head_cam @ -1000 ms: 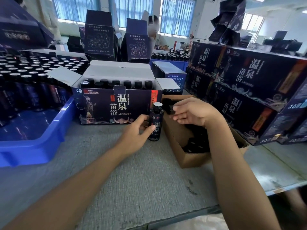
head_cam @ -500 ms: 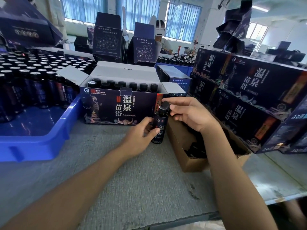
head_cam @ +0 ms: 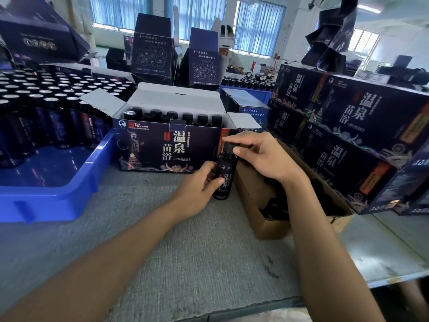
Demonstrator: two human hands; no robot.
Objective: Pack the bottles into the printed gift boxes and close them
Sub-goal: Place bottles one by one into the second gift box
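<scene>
So the right hand (head_cam: 262, 154) moved onto the cap (head_cam: 228, 147), pinching it while the left hand (head_cam: 197, 189) grips the bottle (head_cam: 228, 173); crooked twisting could cross-thread it.

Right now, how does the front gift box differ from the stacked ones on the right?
The front gift box has its flaps open, bottle caps showing; the stacked gift boxes are closed. The front gift box stands alone; the stacked gift boxes sit in two layers. Both share the same dark print.
</scene>
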